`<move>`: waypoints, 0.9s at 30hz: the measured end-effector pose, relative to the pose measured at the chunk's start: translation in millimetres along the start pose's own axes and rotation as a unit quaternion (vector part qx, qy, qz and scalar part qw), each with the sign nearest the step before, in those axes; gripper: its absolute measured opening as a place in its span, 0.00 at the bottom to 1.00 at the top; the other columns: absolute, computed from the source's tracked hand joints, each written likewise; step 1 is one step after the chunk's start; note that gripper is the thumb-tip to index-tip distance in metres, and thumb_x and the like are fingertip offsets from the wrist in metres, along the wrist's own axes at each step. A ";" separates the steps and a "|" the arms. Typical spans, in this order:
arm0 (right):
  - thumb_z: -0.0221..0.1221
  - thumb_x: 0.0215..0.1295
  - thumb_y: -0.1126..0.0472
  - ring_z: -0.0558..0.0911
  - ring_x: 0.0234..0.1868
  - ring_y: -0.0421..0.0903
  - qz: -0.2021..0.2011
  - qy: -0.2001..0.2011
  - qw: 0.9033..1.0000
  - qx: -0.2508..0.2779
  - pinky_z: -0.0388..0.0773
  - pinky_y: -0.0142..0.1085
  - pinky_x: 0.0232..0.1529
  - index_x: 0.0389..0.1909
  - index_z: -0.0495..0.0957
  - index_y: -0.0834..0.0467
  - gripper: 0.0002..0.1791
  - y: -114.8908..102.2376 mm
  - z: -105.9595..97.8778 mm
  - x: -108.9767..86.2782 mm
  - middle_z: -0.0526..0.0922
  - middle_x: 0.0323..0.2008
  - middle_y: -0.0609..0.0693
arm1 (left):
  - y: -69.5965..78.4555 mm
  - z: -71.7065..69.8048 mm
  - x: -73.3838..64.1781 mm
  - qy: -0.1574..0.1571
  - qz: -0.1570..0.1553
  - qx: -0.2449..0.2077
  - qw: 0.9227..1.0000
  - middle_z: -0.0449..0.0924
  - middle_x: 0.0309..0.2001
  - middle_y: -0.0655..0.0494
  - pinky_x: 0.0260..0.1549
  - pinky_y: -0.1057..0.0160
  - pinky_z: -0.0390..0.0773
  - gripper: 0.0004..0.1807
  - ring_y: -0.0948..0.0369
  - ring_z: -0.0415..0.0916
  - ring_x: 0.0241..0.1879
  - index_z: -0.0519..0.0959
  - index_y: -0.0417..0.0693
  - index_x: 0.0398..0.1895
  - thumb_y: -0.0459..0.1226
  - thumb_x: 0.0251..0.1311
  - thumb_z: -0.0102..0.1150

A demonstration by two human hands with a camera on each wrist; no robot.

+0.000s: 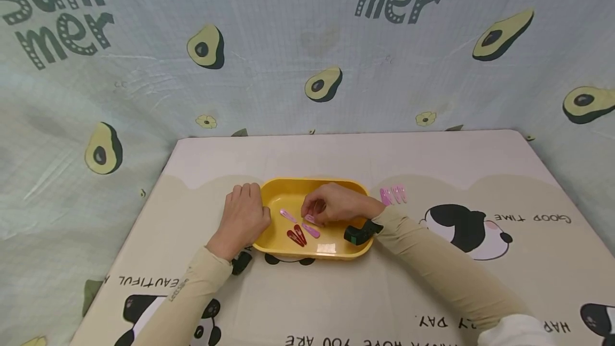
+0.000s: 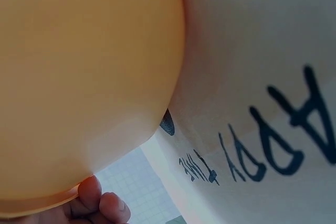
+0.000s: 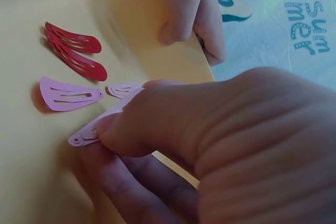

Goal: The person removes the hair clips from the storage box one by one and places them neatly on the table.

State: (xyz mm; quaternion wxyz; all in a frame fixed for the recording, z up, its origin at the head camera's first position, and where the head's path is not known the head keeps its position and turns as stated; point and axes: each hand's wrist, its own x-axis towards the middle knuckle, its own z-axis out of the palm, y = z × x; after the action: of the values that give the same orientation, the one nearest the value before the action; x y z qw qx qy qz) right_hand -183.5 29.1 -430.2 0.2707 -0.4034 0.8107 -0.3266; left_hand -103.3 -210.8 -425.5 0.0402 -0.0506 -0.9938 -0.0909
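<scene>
The right hand (image 1: 338,203) pinches a pink hair clip (image 3: 86,134) between thumb and fingers, inside the yellow tray (image 1: 283,188). Clip judged light, stiff, springy, rather slippery; best held across its flat middle. The left hand (image 1: 245,218) grips the tray's rim.

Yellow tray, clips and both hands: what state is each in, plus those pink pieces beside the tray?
Yellow tray: right side up
Left hand: gripping the tray's left end
Held pink clip: pinched; snapped or unsnapped, can't tell
Right hand: pinching that clip
Two loose pink clips: lying in the tray
Two red clips: lying in the tray, touching
Pink pieces: lying outside the tray
</scene>
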 end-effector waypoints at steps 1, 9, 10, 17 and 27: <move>0.65 0.60 0.68 0.80 0.37 0.37 0.000 0.000 1.000 0.002 0.79 0.27 0.43 0.45 0.86 0.54 0.12 -0.4 -0.1 0.2 0.87 0.37 0.46 | -0.1 -0.7 0.0 0.000 0.000 0.000 1.000 0.64 0.30 0.47 0.37 0.58 0.57 0.08 0.50 0.59 0.35 0.68 0.37 0.37 0.35 0.64 0.50; 0.63 0.63 0.67 0.82 0.40 0.37 -0.001 0.019 1.000 0.018 0.80 0.28 0.45 0.49 0.87 0.55 0.14 -1.5 -0.7 -0.1 0.89 0.41 0.47 | 0.4 -2.1 0.1 -0.001 -0.005 0.003 1.000 0.64 0.30 0.48 0.38 0.58 0.59 0.09 0.51 0.60 0.35 0.68 0.37 0.39 0.35 0.64 0.50; 0.63 0.64 0.67 0.82 0.40 0.38 -0.002 0.022 1.000 0.021 0.81 0.28 0.45 0.49 0.87 0.56 0.14 -1.7 -0.8 -0.5 0.89 0.42 0.48 | 0.6 -1.6 -0.1 -0.001 -0.005 0.003 1.000 0.65 0.31 0.48 0.38 0.58 0.59 0.09 0.51 0.60 0.36 0.69 0.37 0.39 0.35 0.64 0.50; 0.62 0.67 0.65 0.83 0.42 0.39 -0.005 0.034 0.999 0.039 0.83 0.31 0.50 0.51 0.87 0.55 0.13 -1.8 0.6 -2.7 0.89 0.44 0.48 | 1.0 1.7 -1.7 0.007 0.001 0.011 1.000 0.65 0.30 0.48 0.38 0.57 0.61 0.10 0.51 0.60 0.35 0.69 0.36 0.39 0.36 0.64 0.52; 0.63 0.67 0.65 0.84 0.39 0.40 -0.020 0.063 0.996 0.054 0.84 0.31 0.47 0.50 0.87 0.58 0.13 -5.3 -1.9 -3.5 0.90 0.42 0.49 | 1.0 1.2 -2.2 0.009 -0.002 0.009 1.000 0.65 0.31 0.48 0.39 0.57 0.60 0.09 0.51 0.60 0.35 0.69 0.36 0.39 0.36 0.64 0.52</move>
State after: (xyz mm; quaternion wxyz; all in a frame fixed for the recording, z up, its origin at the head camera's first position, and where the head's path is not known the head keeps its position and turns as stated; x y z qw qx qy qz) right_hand -180.5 30.2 -424.4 0.2339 -0.3830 0.7991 -0.4001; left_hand -101.0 -209.7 -426.7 0.0493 -0.0475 -0.9942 -0.0829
